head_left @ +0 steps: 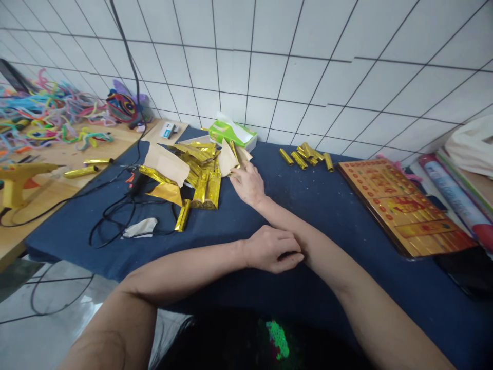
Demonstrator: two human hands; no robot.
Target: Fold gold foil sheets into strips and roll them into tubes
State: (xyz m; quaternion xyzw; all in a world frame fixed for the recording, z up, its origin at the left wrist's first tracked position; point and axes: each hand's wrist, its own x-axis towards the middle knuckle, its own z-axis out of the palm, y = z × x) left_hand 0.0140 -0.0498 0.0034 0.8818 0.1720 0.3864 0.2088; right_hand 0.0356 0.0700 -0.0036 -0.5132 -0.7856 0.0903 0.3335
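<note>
My right hand point(248, 184) reaches to the pile of gold foil paper, its fingers closed on a folded sheet of gold foil paper point(227, 160) with the pale backing outward. Next to that sheet lie crumpled gold foil pieces point(200, 154) and gold foil rolls point(207, 190) side by side. My left hand point(274, 249) is closer to me, by my right forearm, with its fingers curled in and nothing visible in them. A single gold roll point(182, 216) lies at the front of the pile. Pale-backed foil paper point(168, 163) covers part of the pile's left side.
A green tissue box point(233, 132) stands behind the pile. Several gold rolls point(307, 155) lie by the tiled wall. On the right is a flat gold-and-red printed pack point(404, 205). A yellow glue gun point(19, 180), black cable point(111, 210) and colourful pipe cleaners point(57, 113) are at left.
</note>
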